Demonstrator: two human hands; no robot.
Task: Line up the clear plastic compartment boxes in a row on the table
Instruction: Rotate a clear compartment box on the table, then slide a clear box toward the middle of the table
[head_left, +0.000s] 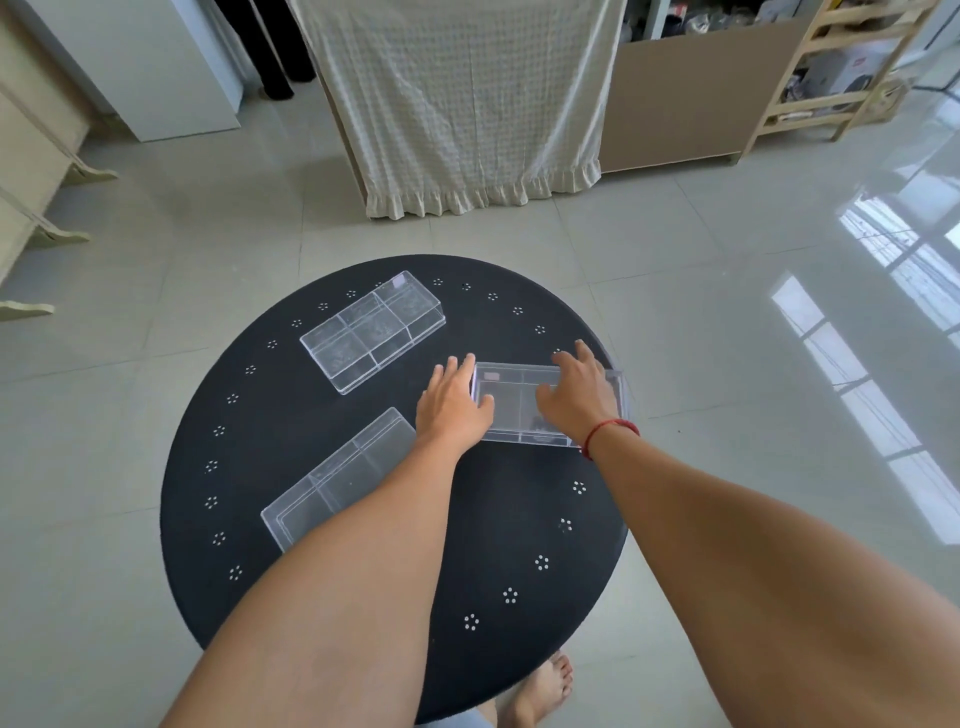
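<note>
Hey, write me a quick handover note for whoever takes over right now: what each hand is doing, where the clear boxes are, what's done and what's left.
Left hand: gripping the left end of the right-hand box, thumb over its near edge.
Right hand: on the same box's right end, fingers spread over the top.
That box sits near the right edge of the round black table.
The far box lies at a slant toward the back.
The near box lies at a slant in front-left, partly under the left forearm.
Done: nothing lined up yet; the three boxes point different ways.
Left: set all three in one row.

Three clear boxes (373, 329) – askew, unaligned
</note>
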